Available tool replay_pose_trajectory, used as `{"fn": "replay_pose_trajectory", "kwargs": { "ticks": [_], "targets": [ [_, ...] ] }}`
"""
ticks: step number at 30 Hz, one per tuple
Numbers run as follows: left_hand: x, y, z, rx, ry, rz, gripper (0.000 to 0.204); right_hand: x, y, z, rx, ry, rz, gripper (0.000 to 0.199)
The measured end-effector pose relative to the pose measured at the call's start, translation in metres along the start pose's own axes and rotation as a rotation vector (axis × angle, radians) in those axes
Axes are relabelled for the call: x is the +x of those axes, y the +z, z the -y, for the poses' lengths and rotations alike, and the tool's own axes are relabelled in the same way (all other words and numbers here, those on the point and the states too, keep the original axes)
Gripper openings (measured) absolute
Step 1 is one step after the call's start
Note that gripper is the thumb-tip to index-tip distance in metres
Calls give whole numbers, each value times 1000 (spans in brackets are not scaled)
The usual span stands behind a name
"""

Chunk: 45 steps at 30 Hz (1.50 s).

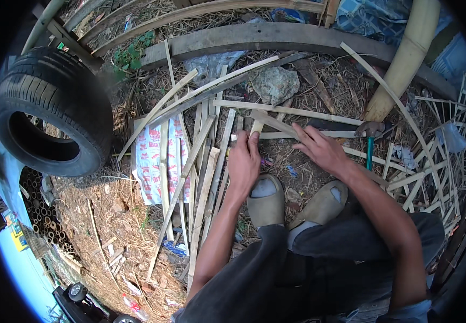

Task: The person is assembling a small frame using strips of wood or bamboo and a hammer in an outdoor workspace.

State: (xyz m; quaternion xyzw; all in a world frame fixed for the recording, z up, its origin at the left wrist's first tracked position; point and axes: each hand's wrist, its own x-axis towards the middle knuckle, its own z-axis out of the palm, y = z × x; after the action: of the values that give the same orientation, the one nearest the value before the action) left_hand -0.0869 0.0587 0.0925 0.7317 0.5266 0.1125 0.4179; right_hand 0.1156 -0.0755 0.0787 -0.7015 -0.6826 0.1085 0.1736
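My left hand (pixel 244 160) is closed, its thumb and fingers pinching a short pale bamboo piece (pixel 256 127) above my feet. A longer bamboo strip (pixel 274 123) slants across that piece's top end. The fingers of my right hand (pixel 322 149) lie over this strip and grip it; the strip passes under the hand toward the lower right. Just beyond the right hand is a hammer with a teal handle (pixel 369 154), its rusty head (pixel 370 128) resting by the ends of other strips. How the two bamboo pieces are joined, if at all, I cannot tell.
Several loose bamboo strips (pixel 205 185) lie left of my feet, partly over a printed white sack (pixel 155 156). A tyre (pixel 55 113) stands at the left. Ahead are a rock (pixel 276 85), a wooden beam (pixel 254 36) and a thick bamboo pole (pixel 405 54). Slatted bamboo frames (pixel 432 183) lie right.
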Motion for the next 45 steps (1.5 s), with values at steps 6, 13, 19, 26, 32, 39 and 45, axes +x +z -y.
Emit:
{"fn": "replay_pose_trajectory", "kwargs": {
  "ticks": [6,13,19,26,32,39,45],
  "targets": [
    [-8,25,18,21,-23,62,35,-38,23,1,35,57,-13,57],
    [-8,-6,7,-23,-71,89,35,-44,25,-2,-7,-37,56,54],
    [-11,26,21,104,-60,74,35,-18,41,5,83,165,-20,49],
    [-14,34,19,40,-132,82,40,-26,50,7,103,219,-168,48],
    [-4,29,29,-174,-226,189,41,-21,52,0,119,171,-116,54],
    [-9,37,26,-53,-185,130,43,-21,44,4,167,156,-114,49],
    [-10,42,31,-190,-275,188,45,-23,41,6,161,170,-138,48]
  ]
}}
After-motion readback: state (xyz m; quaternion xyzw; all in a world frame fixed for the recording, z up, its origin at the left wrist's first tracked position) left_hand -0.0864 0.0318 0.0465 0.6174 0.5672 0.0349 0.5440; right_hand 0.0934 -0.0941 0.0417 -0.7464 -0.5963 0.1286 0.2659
